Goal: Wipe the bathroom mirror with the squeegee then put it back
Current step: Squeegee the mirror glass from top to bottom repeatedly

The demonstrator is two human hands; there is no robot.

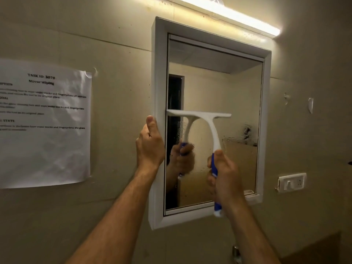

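The mirror (219,88) hangs on the wall in a white frame (159,73). A white squeegee (211,122) with a blue handle has its blade pressed flat against the glass about halfway up, at the left side. My right hand (224,176) grips the blue handle below the blade. My left hand (149,143) holds the frame's left edge, thumb up along the front. Water spots and smears show on the glass below the blade and at the right.
A printed task sheet (43,122) is taped to the wall left of the mirror. A tube light (238,16) glows above the frame. A white switch and socket plate (292,181) sits to the lower right, with a small shelf (252,197) at the frame's bottom right.
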